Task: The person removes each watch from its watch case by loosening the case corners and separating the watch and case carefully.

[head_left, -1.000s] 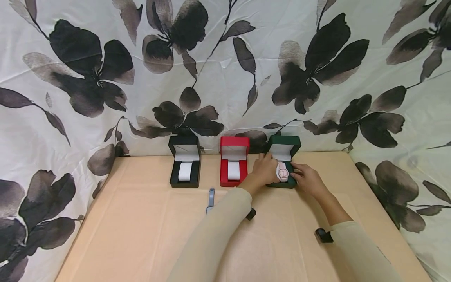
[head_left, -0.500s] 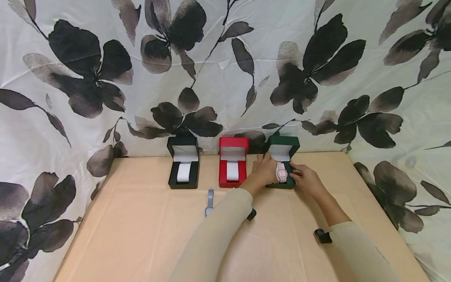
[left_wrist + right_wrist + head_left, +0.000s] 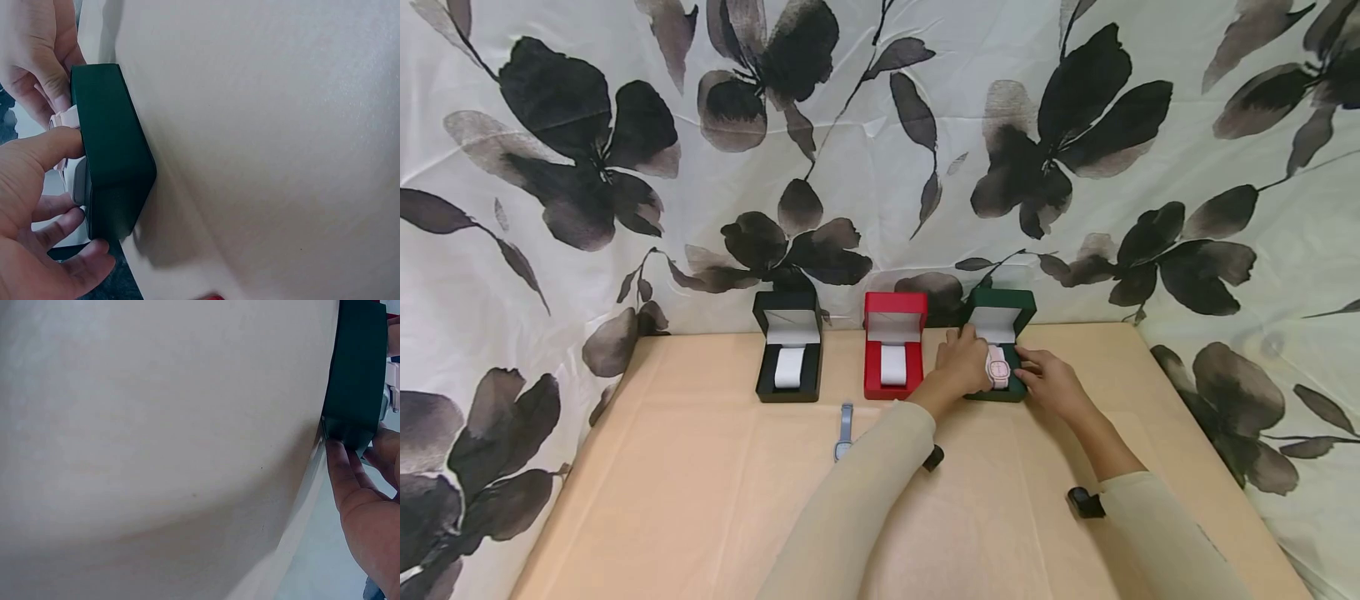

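A green watch box [image 3: 112, 137] stands with its lid raised at the back of the table, right of centre. Inside it lies a pink wristwatch [image 3: 998, 369], its strap round a white cushion [image 3: 77, 181]. My left hand [image 3: 962, 362] reaches in from the box's left; its thumb is at the strap and its fingers bend over the cushion and box side, as the left wrist view shows. My right hand [image 3: 1056, 382] grips the opposite side wall, fingers outside and thumb at the rim. The box's front wall hides the lower part of the cushion.
To the left stand a red watch box [image 3: 872, 367] and a black watch box [image 3: 763, 375], both raised-lidded with bare white cushions. A blue wristwatch [image 3: 845, 429] lies before them, partly behind my left sleeve [image 3: 865, 492]. Floral cloth [image 3: 880, 167] hangs behind the table.
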Motion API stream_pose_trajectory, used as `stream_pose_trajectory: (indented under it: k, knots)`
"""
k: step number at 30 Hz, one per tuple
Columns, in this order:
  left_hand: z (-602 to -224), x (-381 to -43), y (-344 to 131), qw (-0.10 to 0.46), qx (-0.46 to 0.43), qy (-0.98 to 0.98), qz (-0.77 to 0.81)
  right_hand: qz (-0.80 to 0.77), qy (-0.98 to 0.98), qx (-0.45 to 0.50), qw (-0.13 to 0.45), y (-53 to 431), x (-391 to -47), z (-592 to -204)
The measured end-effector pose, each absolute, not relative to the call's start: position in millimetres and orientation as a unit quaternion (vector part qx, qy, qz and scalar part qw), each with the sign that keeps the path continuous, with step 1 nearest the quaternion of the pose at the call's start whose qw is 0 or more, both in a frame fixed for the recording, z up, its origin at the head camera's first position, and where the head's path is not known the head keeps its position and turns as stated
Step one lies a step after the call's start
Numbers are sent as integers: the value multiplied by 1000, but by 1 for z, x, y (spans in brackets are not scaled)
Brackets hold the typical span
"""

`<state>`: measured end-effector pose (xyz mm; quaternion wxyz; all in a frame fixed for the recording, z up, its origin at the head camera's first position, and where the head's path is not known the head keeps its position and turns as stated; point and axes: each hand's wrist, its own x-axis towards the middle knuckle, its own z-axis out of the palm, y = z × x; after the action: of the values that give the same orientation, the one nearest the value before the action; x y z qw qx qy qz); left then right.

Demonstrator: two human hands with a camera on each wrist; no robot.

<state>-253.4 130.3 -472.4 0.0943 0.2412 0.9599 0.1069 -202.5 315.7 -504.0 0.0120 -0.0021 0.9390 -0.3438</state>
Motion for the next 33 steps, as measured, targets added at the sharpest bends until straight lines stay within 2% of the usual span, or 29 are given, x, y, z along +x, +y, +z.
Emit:
stream_pose_trajectory:
  k: [23, 33]
  knots:
    - [-484, -260, 129, 79, 274, 951, 119, -353, 935, 19, 24, 315, -198, -504]
    - [-469, -255, 134, 134, 246, 949, 144, -355, 935, 11, 19, 315, -199, -504]
